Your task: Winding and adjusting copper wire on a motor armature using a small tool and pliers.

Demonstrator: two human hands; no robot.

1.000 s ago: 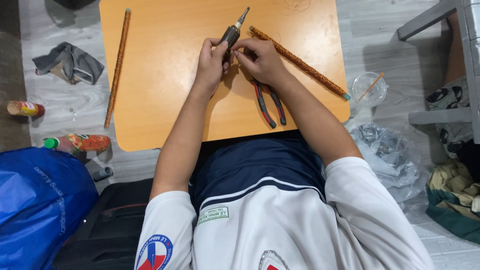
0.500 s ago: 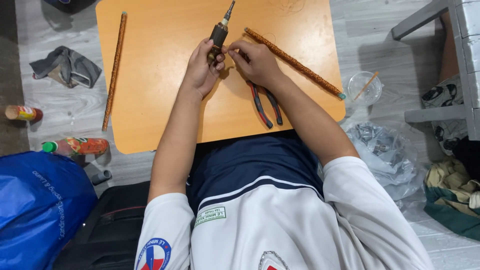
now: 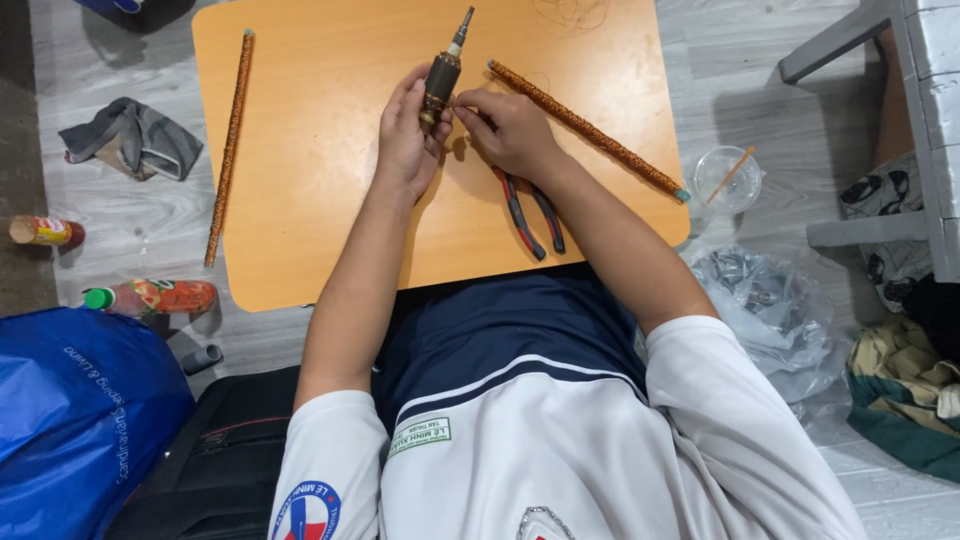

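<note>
My left hand (image 3: 405, 140) grips a small dark motor armature (image 3: 441, 75) with a metal shaft that points away from me, held just above an orange board (image 3: 310, 200). My right hand (image 3: 510, 130) touches the armature's lower side with its fingertips pinched together. Pliers with red and black handles (image 3: 530, 215) lie on the board, partly under my right wrist. A long rod wound with copper wire (image 3: 590, 130) lies diagonally to the right of my right hand.
A second wound rod (image 3: 229, 145) lies along the board's left edge. On the floor are a grey rag (image 3: 130, 140), two bottles (image 3: 150, 297) at the left, a blue bag (image 3: 70, 420), a clear cup (image 3: 727, 180) and crumpled plastic (image 3: 775, 300) at the right.
Both hands have stayed together on the armature. Its shaft has swung from leaning right towards upright, and the camera view has shifted slightly.
</note>
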